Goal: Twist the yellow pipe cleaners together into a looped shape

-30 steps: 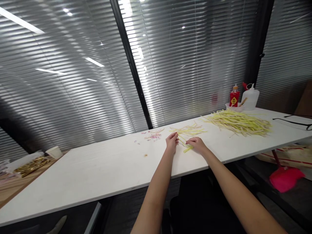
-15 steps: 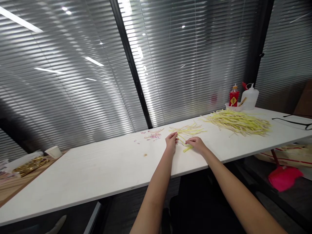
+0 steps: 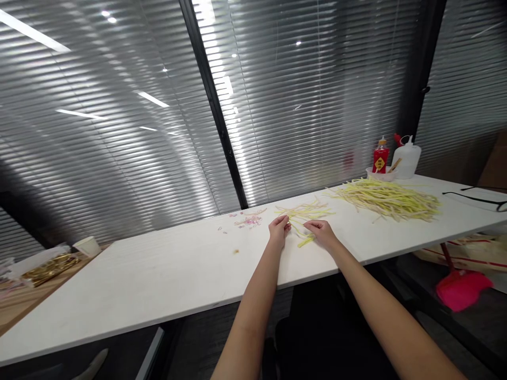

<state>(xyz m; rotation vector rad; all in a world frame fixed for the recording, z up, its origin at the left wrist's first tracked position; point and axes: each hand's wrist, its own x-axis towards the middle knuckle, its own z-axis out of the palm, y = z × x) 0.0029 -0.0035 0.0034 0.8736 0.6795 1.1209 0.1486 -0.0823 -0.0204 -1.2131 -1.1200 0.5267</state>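
My left hand (image 3: 279,229) is closed in a pinch on a thin yellow strip, at the front edge of a small spread of pale yellow strips (image 3: 312,211) on the white table. To its right my right hand (image 3: 321,232) is also pinched, with thumb and forefinger together. A strip runs between the hands, but what sits in the right fingertips is too small to make out. Just below them lies a short yellow-green bundle (image 3: 306,241). Beyond my right hand rests a large heap of similar strips (image 3: 386,198).
Small pink and purple bands (image 3: 250,220) lie scattered left of my hands. At the back right stand a red bottle (image 3: 381,157) and a white squeeze bottle (image 3: 406,159). Black-framed glasses (image 3: 481,199) lie at the right; gold items (image 3: 51,268) sit far left.
My right hand has shifted slightly up and to the right, with its fingertips higher above the short bundle. My left hand has stayed nearly in place.
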